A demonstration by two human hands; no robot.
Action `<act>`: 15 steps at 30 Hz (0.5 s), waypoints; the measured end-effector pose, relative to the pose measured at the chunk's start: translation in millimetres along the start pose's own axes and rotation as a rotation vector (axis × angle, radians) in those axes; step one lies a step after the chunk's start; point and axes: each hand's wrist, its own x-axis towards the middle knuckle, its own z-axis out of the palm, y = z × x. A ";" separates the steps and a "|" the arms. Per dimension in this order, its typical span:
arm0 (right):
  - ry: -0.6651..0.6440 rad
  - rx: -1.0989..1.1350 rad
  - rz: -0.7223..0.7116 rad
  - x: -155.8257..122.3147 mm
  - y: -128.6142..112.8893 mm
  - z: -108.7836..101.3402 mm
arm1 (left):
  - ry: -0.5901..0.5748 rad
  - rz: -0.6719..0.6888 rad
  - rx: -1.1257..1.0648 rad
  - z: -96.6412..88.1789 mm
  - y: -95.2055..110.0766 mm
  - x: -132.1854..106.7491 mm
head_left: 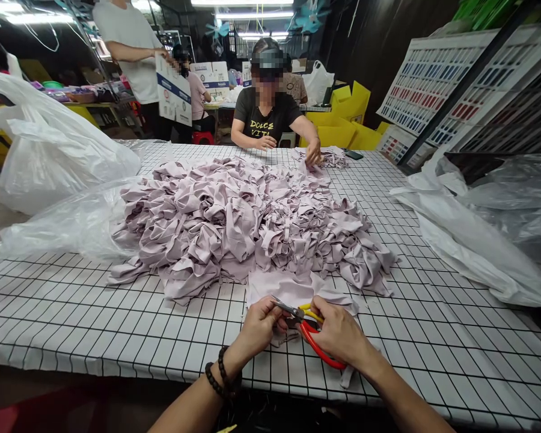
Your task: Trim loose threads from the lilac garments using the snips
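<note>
My right hand (340, 334) grips small thread snips (307, 329) with red and yellow handles, their blades pointing left toward my left hand. My left hand (260, 328), a bead bracelet on its wrist, is closed in a pinch on the near edge of a flat pale lilac fabric piece (293, 288) on the table. Just beyond it rises a big heap of crumpled lilac fabric pieces (247, 222).
The table has a white cloth with a black grid (72, 313). Large clear plastic bags lie at the left (49, 150) and right (487, 228). A person in a black shirt (265, 114) sits across, handling fabric. Others stand behind; yellow boxes (347, 120) sit at the back.
</note>
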 end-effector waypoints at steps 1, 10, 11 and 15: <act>0.003 -0.005 -0.003 0.3 0.5 0.5 | 0.000 -0.004 -0.002 -0.1 0.2 -0.2; 0.019 -0.003 -0.047 1.5 5.9 4.4 | 0.002 -0.028 -0.028 0.2 5.1 -1.4; 0.019 0.004 -0.053 1.7 6.4 4.5 | 0.001 -0.030 -0.032 0.3 5.4 -1.7; 0.020 0.026 -0.066 2.7 7.0 4.5 | 0.001 -0.038 -0.042 0.1 5.1 -2.6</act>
